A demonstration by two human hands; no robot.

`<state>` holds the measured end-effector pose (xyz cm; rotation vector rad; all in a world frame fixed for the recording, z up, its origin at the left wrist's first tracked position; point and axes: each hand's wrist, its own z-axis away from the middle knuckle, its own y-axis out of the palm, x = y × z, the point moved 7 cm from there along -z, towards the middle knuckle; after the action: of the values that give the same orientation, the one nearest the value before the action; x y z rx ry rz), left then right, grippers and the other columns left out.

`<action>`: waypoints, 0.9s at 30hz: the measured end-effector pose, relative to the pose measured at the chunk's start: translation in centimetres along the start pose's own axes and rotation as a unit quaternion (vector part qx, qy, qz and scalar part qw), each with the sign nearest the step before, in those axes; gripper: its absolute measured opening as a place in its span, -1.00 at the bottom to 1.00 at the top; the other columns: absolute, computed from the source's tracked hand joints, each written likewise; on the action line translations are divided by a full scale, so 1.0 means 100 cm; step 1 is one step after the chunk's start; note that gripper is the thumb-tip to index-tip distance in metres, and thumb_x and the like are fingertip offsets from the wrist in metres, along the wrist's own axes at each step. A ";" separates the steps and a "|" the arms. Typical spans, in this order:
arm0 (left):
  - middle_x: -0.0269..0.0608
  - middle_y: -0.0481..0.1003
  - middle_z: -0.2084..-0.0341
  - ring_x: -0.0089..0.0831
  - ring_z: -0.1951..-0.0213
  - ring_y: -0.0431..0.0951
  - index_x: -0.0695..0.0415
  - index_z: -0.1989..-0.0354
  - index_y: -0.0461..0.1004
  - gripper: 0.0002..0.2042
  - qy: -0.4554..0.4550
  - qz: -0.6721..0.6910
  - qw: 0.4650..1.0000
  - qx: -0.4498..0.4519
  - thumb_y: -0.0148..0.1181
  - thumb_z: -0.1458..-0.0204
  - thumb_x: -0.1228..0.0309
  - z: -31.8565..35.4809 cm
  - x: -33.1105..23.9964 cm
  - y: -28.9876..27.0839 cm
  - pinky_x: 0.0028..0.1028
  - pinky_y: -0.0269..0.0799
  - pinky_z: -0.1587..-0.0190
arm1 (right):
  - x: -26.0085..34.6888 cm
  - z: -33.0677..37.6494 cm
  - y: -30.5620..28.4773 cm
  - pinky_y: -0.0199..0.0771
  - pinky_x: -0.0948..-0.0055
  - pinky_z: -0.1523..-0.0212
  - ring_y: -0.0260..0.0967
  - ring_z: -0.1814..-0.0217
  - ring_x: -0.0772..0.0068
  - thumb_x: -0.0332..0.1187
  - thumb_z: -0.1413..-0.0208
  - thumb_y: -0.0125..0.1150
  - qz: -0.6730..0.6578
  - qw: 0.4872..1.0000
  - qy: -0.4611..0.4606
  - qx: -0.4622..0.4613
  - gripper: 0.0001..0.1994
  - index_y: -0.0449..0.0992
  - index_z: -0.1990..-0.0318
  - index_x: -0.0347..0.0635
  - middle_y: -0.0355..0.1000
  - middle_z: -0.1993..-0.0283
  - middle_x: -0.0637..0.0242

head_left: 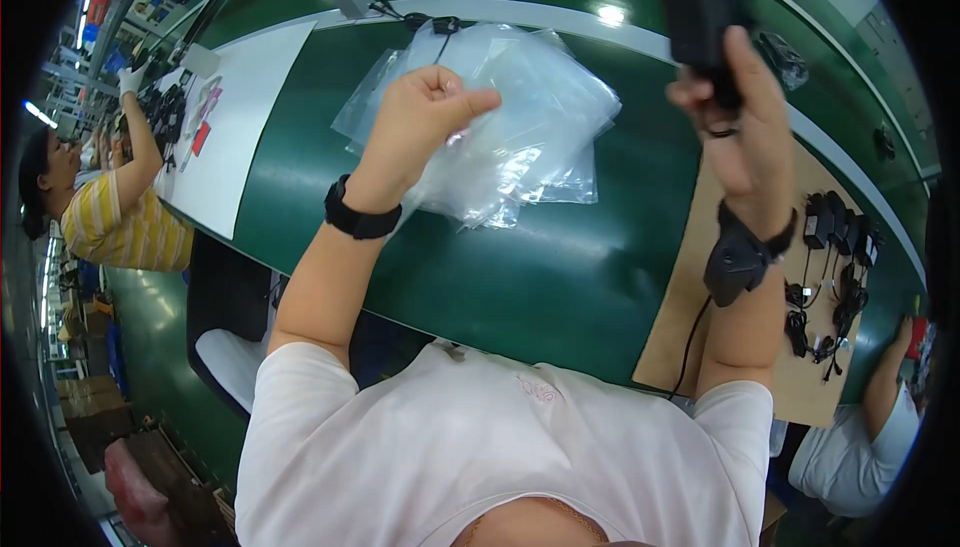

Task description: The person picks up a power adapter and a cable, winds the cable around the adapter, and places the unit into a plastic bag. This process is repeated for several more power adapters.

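Observation:
My left hand (425,122) is closed over a spread pile of clear plastic bags (540,117). Its fingers curl in, the thumb points right, and thin clear film of a bag trails below it beside the wrist. Raised on the right, my right hand (745,122) grips a black power adapter (700,22), blurred by motion. A black cable (690,347) runs down beside my right forearm. Black bands circle both wrists, the right one bearing a bulky black piece.
Several black adapters with cords (835,227) lie on a brown cardboard sheet (680,317) at right. A white sheet (250,97) covers the green table's left part. One person (120,197) works at far left, another (865,437) at lower right. Behind the table's metal edge runs another green surface.

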<state>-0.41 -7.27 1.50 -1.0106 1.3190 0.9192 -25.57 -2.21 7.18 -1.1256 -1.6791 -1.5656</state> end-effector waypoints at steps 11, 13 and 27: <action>-0.37 0.41 0.68 -0.69 0.58 0.34 0.25 0.60 0.42 -0.89 -0.045 -0.254 0.966 -0.017 0.21 0.17 0.52 0.054 0.014 0.001 -0.63 0.23 0.53 | -0.098 0.012 0.026 0.36 0.60 0.41 0.23 0.57 0.64 -0.20 -0.06 0.08 0.104 0.958 0.237 0.126 -0.67 0.32 0.15 -0.30 0.33 0.45 0.39; -0.39 0.35 0.74 -0.72 0.64 0.25 0.20 0.73 0.29 -0.76 -0.001 -0.246 0.968 -0.046 0.25 0.20 0.52 0.058 0.019 -0.004 -0.63 0.17 0.58 | -0.097 0.013 0.030 0.33 0.64 0.44 0.22 0.57 0.65 -0.21 -0.04 0.11 0.195 0.952 0.194 0.138 -0.65 0.32 0.13 -0.31 0.32 0.45 0.40; 0.01 0.39 0.72 -0.24 0.60 0.43 0.31 0.59 0.45 -0.63 -0.005 -0.163 0.985 -0.048 -0.05 -0.06 0.22 0.085 0.040 0.014 -0.37 0.28 0.50 | -0.093 0.041 0.064 0.32 0.46 0.13 0.38 0.17 0.26 -0.33 0.12 0.24 0.484 0.825 -0.004 0.292 -0.48 0.26 -0.01 -0.38 0.39 0.17 0.02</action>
<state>1.14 1.09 -2.66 -1.2520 1.0679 0.7417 -15.00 -0.31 1.78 -1.2997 -1.1109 -0.3631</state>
